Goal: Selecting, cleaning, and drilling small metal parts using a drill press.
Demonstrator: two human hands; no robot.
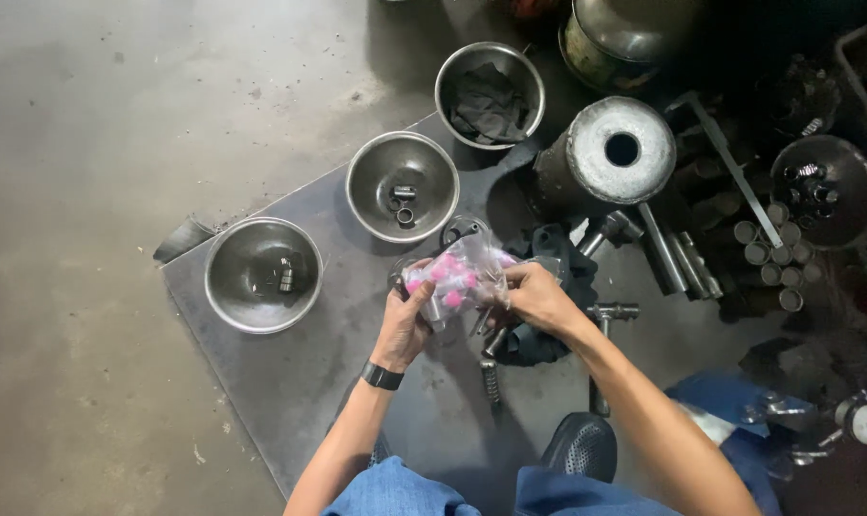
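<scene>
I see my left hand [404, 325] and right hand [536, 298] both pinching a clear plastic bag [460, 272] of small pink pieces, held above a grey floor mat [290, 377]. Three metal bowls [402, 186] sit just beyond it, near a drilled steel cylinder [617, 151].

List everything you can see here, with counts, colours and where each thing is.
plastic bag: one, clear with pink pieces, held in both hands
metal bowls: three, silver, in a diagonal row on the mat
mat: one, dark grey, on the concrete floor
metal cylinder: one, grey, upper right
dark bowl: one, far right, holding small parts
wristwatch: one, black, left wrist
left hand: on the bag
right hand: on the bag
</scene>
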